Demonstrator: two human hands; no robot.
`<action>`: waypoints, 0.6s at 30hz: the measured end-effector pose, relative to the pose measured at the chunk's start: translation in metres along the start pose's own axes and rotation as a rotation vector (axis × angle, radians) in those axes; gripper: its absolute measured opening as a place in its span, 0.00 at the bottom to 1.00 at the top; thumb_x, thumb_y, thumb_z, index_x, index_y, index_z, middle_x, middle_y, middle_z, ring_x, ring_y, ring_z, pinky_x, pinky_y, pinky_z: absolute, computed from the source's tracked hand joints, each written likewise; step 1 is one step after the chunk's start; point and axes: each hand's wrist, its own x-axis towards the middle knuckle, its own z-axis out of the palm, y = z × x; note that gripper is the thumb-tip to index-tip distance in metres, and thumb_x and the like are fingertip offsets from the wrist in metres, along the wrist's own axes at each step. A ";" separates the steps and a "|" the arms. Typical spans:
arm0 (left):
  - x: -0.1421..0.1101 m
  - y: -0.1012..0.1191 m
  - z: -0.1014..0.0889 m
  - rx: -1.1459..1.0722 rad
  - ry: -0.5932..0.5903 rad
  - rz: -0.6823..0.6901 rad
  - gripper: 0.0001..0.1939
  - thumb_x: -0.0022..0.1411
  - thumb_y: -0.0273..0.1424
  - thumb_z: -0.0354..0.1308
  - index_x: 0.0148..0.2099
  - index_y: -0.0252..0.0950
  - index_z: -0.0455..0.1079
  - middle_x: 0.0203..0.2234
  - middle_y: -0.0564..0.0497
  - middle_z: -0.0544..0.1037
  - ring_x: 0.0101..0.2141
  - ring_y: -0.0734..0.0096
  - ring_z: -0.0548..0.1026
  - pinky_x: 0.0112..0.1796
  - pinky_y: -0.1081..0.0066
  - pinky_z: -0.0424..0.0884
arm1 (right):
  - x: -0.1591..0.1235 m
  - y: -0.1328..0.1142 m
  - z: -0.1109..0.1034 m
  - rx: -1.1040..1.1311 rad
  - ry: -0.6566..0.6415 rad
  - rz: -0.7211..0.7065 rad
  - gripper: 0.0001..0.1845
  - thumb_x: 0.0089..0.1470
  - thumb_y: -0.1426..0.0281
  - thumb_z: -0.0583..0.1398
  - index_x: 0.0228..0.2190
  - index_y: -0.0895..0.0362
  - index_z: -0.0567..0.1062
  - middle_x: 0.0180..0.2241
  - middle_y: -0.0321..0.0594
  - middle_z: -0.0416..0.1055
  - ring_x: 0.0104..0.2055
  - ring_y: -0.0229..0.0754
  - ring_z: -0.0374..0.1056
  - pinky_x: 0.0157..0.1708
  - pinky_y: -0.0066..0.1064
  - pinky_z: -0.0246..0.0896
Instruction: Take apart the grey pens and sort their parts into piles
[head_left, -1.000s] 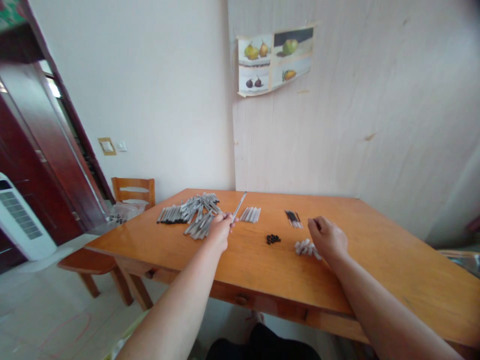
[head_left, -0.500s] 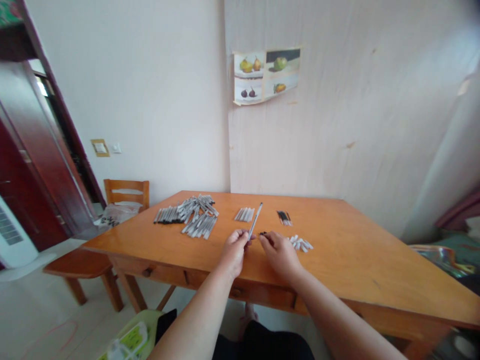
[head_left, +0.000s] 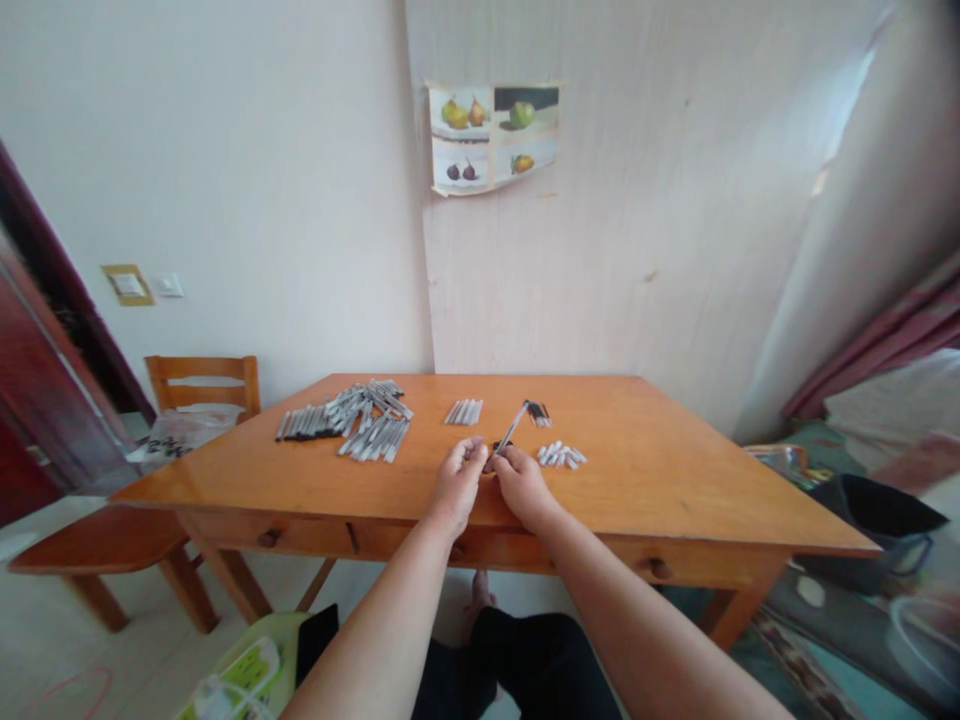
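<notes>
Bench (head_left: 660, 490) standing by wall (head_left: 315, 240); writing on bag (head_left: 191, 425) blurring. Left hand (head_left: 454, 488) gripping pen (head_left: 514, 427); right hand (head_left: 523, 486) now meeting its lower end, can't tell grip.

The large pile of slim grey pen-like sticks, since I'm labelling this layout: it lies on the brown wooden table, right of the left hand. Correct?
The side is wrong: the head view shows the pile on the table, left of the left hand.
</notes>
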 end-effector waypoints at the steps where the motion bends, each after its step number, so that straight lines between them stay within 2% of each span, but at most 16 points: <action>1: -0.001 0.002 0.000 -0.032 -0.051 -0.013 0.18 0.57 0.42 0.62 0.46 0.37 0.73 0.44 0.46 0.77 0.46 0.66 0.73 0.48 0.70 0.66 | -0.001 -0.003 -0.002 -0.060 -0.046 -0.023 0.12 0.54 0.66 0.53 0.25 0.56 0.72 0.26 0.37 0.72 0.31 0.40 0.65 0.32 0.29 0.57; 3: -0.002 0.004 -0.001 -0.095 -0.153 -0.038 0.18 0.58 0.43 0.61 0.45 0.36 0.74 0.44 0.45 0.78 0.46 0.65 0.73 0.49 0.69 0.65 | -0.004 -0.009 -0.004 -0.179 -0.139 -0.063 0.10 0.54 0.66 0.54 0.28 0.56 0.73 0.27 0.38 0.73 0.32 0.40 0.65 0.33 0.29 0.57; 5: -0.001 0.005 -0.003 -0.161 -0.197 -0.069 0.17 0.57 0.42 0.63 0.42 0.34 0.74 0.40 0.45 0.79 0.44 0.65 0.74 0.48 0.69 0.66 | -0.006 -0.014 -0.004 -0.269 -0.207 -0.093 0.10 0.55 0.66 0.55 0.33 0.56 0.74 0.31 0.39 0.75 0.34 0.41 0.67 0.34 0.28 0.56; 8: 0.002 0.004 -0.008 -0.298 -0.119 -0.114 0.16 0.54 0.39 0.66 0.40 0.34 0.73 0.34 0.47 0.79 0.37 0.69 0.75 0.43 0.70 0.66 | -0.007 -0.015 -0.003 -0.332 -0.232 -0.077 0.11 0.57 0.65 0.54 0.34 0.56 0.74 0.32 0.40 0.75 0.35 0.40 0.67 0.34 0.27 0.56; 11: 0.006 0.003 -0.013 -0.427 -0.025 -0.150 0.15 0.52 0.37 0.67 0.39 0.35 0.70 0.31 0.49 0.79 0.35 0.72 0.75 0.39 0.72 0.66 | -0.007 -0.013 -0.003 -0.343 -0.235 -0.079 0.13 0.58 0.63 0.54 0.32 0.56 0.75 0.30 0.39 0.74 0.33 0.39 0.67 0.32 0.27 0.55; 18: 0.008 0.001 -0.014 -0.429 -0.012 -0.141 0.14 0.53 0.36 0.66 0.38 0.35 0.68 0.31 0.47 0.80 0.33 0.71 0.76 0.38 0.71 0.66 | -0.007 -0.011 -0.003 -0.329 -0.248 -0.094 0.15 0.60 0.62 0.53 0.32 0.56 0.75 0.31 0.39 0.75 0.34 0.39 0.68 0.33 0.26 0.55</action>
